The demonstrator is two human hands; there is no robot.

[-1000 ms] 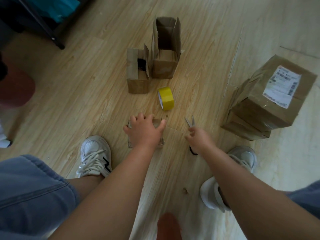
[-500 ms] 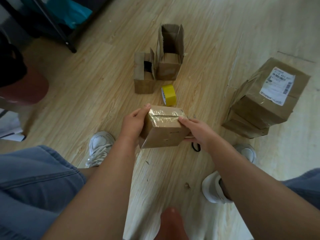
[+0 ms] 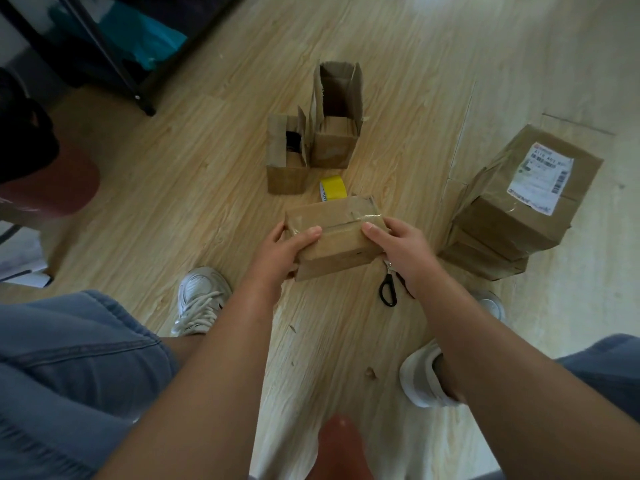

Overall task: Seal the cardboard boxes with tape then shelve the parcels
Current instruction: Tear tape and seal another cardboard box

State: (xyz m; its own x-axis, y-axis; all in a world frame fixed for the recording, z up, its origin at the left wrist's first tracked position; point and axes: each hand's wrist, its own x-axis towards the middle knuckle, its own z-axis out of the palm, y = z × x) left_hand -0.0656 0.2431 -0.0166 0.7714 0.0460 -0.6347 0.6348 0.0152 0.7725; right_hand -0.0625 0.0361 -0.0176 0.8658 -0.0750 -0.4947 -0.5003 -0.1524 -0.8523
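Note:
A small cardboard box (image 3: 337,233) with clear tape across its top is held above the wooden floor. My left hand (image 3: 282,252) grips its left end, thumb on top. My right hand (image 3: 401,252) grips its right end. A yellow tape roll (image 3: 334,188) lies on the floor just beyond the box, partly hidden by it. Two open cardboard boxes stand farther back: a short one (image 3: 285,157) and a taller one (image 3: 336,116). Black-handled scissors (image 3: 389,291) lie on the floor under my right wrist.
A stack of sealed parcels (image 3: 516,206) with a white label stands at the right. A black shelf frame (image 3: 114,67) with a teal bag is at the upper left. My shoes (image 3: 201,297) and knees flank the floor space.
Both hands lifted the small taped box off the floor and turned it level. My right hand let go of the scissors, which now lie on the floor.

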